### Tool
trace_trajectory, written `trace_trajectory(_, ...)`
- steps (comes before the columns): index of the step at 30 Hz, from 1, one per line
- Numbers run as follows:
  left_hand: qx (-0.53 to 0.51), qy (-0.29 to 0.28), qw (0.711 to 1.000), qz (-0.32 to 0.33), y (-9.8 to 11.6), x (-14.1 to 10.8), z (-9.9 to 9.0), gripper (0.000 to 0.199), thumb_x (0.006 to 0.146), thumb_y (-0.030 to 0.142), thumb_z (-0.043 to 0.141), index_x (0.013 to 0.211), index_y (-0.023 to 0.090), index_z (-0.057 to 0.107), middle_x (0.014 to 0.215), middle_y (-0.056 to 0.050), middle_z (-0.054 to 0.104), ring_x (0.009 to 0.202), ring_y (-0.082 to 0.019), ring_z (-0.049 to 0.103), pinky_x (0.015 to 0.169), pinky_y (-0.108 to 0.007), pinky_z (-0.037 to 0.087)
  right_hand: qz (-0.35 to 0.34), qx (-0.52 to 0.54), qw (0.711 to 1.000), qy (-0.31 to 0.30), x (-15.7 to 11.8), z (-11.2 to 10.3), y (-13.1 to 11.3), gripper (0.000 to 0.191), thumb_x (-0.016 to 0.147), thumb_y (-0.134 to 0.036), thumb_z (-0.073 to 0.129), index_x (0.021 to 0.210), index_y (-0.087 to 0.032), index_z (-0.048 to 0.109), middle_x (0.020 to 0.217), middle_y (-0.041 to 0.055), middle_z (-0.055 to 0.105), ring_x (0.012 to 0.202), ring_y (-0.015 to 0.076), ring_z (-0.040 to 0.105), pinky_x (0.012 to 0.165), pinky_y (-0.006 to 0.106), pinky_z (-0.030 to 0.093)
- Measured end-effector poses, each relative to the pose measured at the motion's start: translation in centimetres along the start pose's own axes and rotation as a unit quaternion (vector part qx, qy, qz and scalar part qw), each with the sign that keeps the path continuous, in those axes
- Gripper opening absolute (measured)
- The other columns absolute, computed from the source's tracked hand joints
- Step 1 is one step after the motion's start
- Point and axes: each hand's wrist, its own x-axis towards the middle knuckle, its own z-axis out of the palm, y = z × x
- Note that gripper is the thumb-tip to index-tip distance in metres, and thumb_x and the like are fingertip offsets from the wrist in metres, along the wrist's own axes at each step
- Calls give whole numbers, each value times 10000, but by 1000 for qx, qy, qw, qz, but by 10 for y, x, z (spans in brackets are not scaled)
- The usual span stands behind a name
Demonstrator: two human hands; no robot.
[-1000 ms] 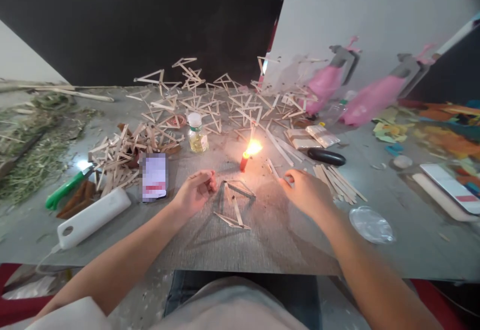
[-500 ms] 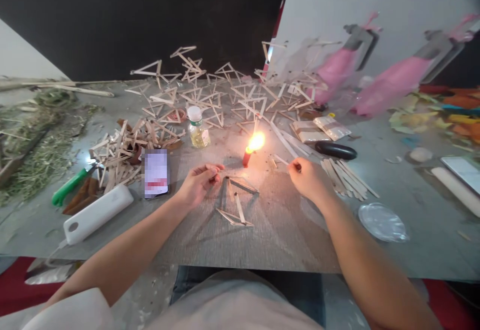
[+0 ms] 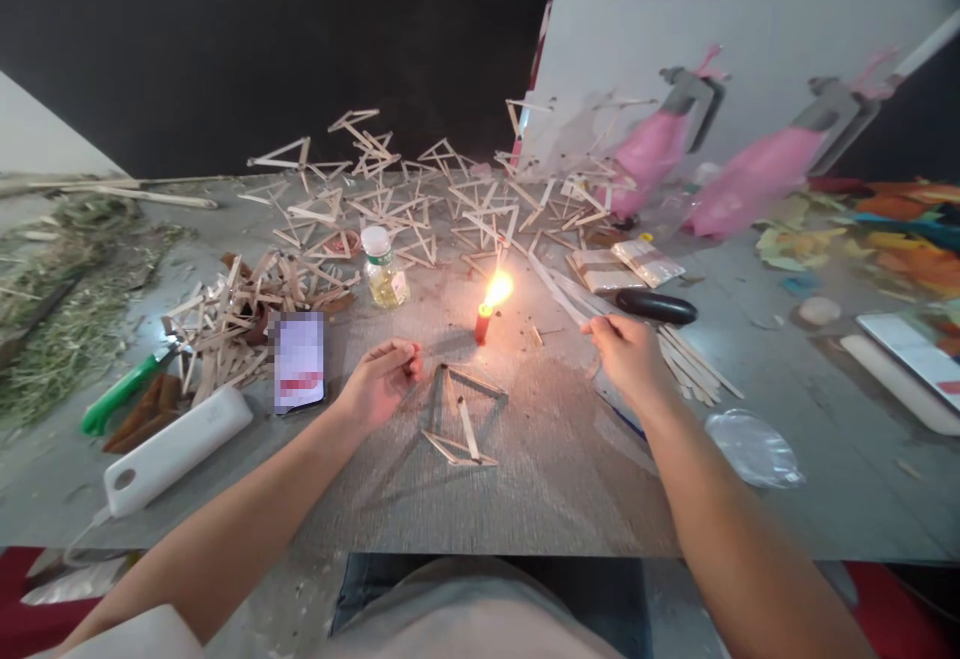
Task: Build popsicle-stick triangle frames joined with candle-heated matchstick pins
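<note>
My left hand point(image 3: 385, 379) is held above the table left of a small wooden stick frame point(image 3: 469, 429). Its fingers are curled together, and I cannot make out anything in them. My right hand point(image 3: 626, 351) is closed at the near end of a long whitish strip point(image 3: 553, 284), thumb and finger pinched there. Between the hands, a red candle point(image 3: 481, 327) burns with a tall flame. The stick frame lies just in front of it, its joints dark. Under my right wrist shows a thin blue-edged object point(image 3: 621, 413), partly hidden.
Many joined stick frames stand along the back. At left are loose sticks point(image 3: 247, 324), a phone point(image 3: 300, 359), a white power bank point(image 3: 178, 449), a green-handled tool point(image 3: 127, 394) and a jar point(image 3: 386, 274). At right lie flat sticks point(image 3: 697, 364), a black case point(image 3: 656, 306) and pink spray bottles point(image 3: 757, 179).
My right hand has shifted from a short pale stick beside the candle to the end of the long whitish strips. My left fingers have curled in more. The whole view has shifted slightly.
</note>
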Motion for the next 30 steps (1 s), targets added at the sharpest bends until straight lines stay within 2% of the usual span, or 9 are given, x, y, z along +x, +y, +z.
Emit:
trace_trajectory(3,0,-7,1000,-1,0,0,0,263,638,302,955,729,159,754,645,3,604,618,-110,576,615,-237,475,-6,43,999,-19,-5,2,-3,365,889,-476,549,812,-164,721,580,-16,495,507,126,413,504,284,291)
trace_trajectory(8,5,-13,1000,-1,-1,0,-2,253,673,313,934,762,150,761,647,-10,629,629,-122,605,634,-246,490,-11,110,991,-72,-17,15,-12,423,916,-536,529,831,-168,719,551,-48,417,465,105,336,471,275,233)
trace_trajectory(16,8,-12,1000,1,-1,-1,-2,271,656,315,953,759,146,768,675,-17,662,622,-111,611,625,-231,494,-43,120,988,-89,-30,34,-29,408,949,-529,541,822,-180,709,553,-30,489,512,123,438,528,277,332)
trace_trajectory(21,14,-13,1000,2,0,-2,-1,295,649,333,961,703,146,740,666,-18,656,608,-109,606,619,-232,491,-58,98,989,-89,-34,42,-36,410,951,-523,554,721,-201,661,577,1,579,567,148,540,598,286,423)
trace_trajectory(26,30,-11,999,18,-4,-2,4,278,673,350,935,717,160,736,653,-7,635,600,-113,593,616,-243,479,-64,89,991,-80,-37,43,-38,399,961,-522,534,832,-192,719,582,-5,581,576,154,544,602,283,431)
trace_trajectory(28,47,-10,998,35,1,-6,8,263,675,338,930,716,160,741,663,-17,652,607,-118,596,616,-246,469,-67,89,990,-82,-38,42,-38,401,960,-515,530,866,-183,735,584,-8,577,561,148,529,587,282,415)
trace_trajectory(30,73,-7,995,61,17,-12,8,225,672,284,930,711,151,752,666,-34,676,617,-122,598,630,-251,468,-67,89,990,-83,-38,41,-37,400,959,-504,530,876,-175,742,586,-10,573,546,141,512,574,283,396)
